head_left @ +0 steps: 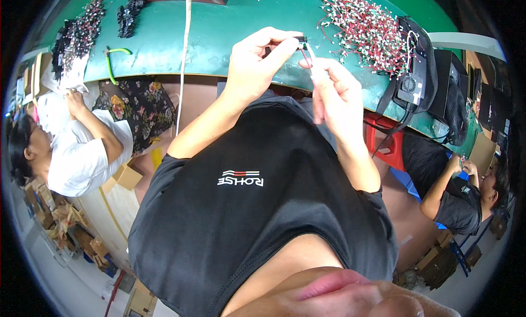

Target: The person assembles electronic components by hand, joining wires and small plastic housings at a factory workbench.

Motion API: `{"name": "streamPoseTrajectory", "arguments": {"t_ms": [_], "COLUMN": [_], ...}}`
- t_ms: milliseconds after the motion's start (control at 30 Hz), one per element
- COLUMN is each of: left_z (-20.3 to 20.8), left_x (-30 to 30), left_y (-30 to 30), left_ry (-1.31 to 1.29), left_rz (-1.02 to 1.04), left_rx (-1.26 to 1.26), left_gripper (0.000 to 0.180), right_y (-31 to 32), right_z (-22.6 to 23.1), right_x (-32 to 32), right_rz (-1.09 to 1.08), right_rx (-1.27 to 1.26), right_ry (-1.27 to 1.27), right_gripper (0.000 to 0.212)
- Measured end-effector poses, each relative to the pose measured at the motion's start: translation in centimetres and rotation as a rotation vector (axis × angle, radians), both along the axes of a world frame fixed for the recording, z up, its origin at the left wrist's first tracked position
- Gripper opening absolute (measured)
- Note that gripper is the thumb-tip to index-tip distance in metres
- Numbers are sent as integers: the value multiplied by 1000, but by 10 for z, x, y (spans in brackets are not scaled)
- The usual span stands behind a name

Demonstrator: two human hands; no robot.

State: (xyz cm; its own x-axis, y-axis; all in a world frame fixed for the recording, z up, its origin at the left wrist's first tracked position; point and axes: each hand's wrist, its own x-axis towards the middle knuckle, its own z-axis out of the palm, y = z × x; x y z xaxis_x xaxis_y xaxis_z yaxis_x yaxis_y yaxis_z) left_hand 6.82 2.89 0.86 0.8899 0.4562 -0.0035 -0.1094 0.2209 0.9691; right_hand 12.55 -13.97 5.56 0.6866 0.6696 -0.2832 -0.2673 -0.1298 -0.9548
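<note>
Over the near edge of the green table (pixel 219 46), my two hands meet. My left hand (pixel 256 62) is closed, its thumb and forefinger pinching a small black part (pixel 301 39). A thin red wire (pixel 306 55) runs down from that part to my right hand (pixel 338 90). The fingers of my right hand are closed on the wire; what else they may hold is hidden. A short pale piece shows beside the wire, too small to name. Right of my hands lies a big tangle of red and black wires with white ends (pixel 368 29).
A black device with a vent (pixel 412 79) stands at the table's right. Green-handled pliers (pixel 113 65), black parts (pixel 129 16) and another wire pile (pixel 85 35) lie left. A white cord (pixel 184 54) crosses the table. People sit at left (pixel 82 147) and right (pixel 457 202).
</note>
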Motion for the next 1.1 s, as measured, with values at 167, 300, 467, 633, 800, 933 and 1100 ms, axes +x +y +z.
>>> {"name": "streamPoseTrajectory", "arguments": {"t_ms": [167, 300, 467, 633, 800, 933, 1100], "left_z": [-1, 0, -2, -4, -5, -6, -3], "left_x": [-1, -3, -2, -2, -3, -3, -5], "left_y": [-1, -2, -1, 0, 1, 2, 5], "left_ry": [-1, 0, -27, -59, -61, -53, -6], "left_rz": [20, 28, 42, 39, 56, 49, 9], "left_rx": [59, 98, 139, 167, 174, 206, 197], "left_gripper": [18, 16, 16, 15, 15, 15, 18], "right_y": [3, 4, 1, 1, 4, 3, -1], "right_z": [-5, -5, -3, -4, -4, -4, -5], "right_x": [-1, -2, 3, 3, 0, 1, 4], "right_rz": [-68, -56, 6, 18, -18, -5, 27], "right_rx": [41, 50, 76, 72, 18, 37, 17], "right_ry": [-33, -27, 3, 5, -38, -44, 0], "right_gripper": [27, 29, 27, 27, 29, 29, 25]}}
